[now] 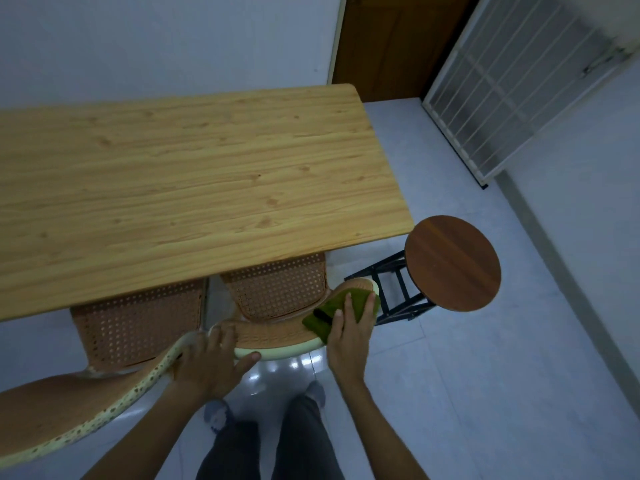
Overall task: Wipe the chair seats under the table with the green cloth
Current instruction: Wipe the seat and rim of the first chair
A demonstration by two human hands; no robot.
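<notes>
Two orange perforated plastic chairs are tucked under the wooden table. The right chair has a cream-edged backrest curving toward me. My right hand presses the green cloth flat against the right end of that backrest rim. My left hand grips the same backrest's left end, thumb over the cream edge. The left chair shows its seat under the table edge, and its backrest sweeps across the lower left. Both seats are partly hidden by the tabletop.
A round dark-wood stool on a black metal frame stands just right of the table corner. A white metal grille leans at the right wall beside a brown door. My legs and feet stand on the glossy tiled floor.
</notes>
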